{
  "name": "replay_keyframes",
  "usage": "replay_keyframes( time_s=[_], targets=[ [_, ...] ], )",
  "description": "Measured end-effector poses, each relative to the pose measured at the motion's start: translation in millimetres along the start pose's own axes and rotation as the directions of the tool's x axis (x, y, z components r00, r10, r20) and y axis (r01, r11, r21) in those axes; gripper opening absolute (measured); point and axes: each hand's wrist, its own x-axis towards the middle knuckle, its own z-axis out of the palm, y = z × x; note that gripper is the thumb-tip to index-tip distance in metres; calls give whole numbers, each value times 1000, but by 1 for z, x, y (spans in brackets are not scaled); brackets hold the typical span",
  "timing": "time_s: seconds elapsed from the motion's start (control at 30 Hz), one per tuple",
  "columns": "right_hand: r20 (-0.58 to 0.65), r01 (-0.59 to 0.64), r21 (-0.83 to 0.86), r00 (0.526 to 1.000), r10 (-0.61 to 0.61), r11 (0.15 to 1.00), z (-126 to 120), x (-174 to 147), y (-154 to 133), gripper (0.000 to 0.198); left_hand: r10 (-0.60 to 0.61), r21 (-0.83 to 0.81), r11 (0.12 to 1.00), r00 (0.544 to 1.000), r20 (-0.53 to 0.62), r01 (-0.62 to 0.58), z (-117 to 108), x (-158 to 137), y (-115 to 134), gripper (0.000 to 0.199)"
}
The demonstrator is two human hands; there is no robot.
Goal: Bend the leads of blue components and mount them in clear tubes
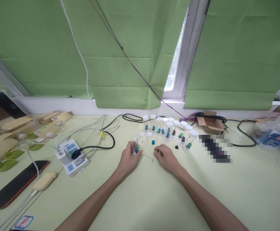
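Observation:
My left hand [129, 157] is closed around a small clear jar [134, 143] with a blue piece and a thin wire inside. No lid shows on this jar. My right hand [164, 155] lies on the table with fingers curled together; whatever they may hold is too small to make out. Between the hands is a thin L-shaped metal rod [149, 158]. Beyond them sit a loose blue piece [153, 142], thin bent wires [145, 141] and two white lids [149, 134]. A small black piece [176, 147] rests right of my right hand.
Several white-lidded clear jars [167, 134] with coloured pieces stand behind my hands. On the left are a power strip [70, 154] with cables, a dark phone [17, 184] and a cream case [45, 181]. An open cardboard box [210, 125] stands at the back right.

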Motion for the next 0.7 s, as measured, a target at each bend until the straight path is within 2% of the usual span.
replay_keyframes(
  time_s=[0.13,0.23,0.4,0.57,0.7],
  targets=[
    [-57,61,-39,996,-63,997,2,0,-1,17,34,-7,999,998,-55,-35,1,0,2,25],
    [-90,107,-142,989,-120,984,4,2,0,22,40,-30,999,995,-96,-43,1,0,4,26],
    [-28,105,-281,993,-118,954,7,4,5,30,40,-24,999,991,-130,-44,1,-1,7,29],
    [-33,99,-232,993,-109,968,6,3,3,30,53,-11,998,990,-131,-55,2,-1,6,30],
    [-22,82,-205,996,-89,975,2,1,0,20,45,-17,999,991,-122,-47,2,-2,7,29]
  ],
)
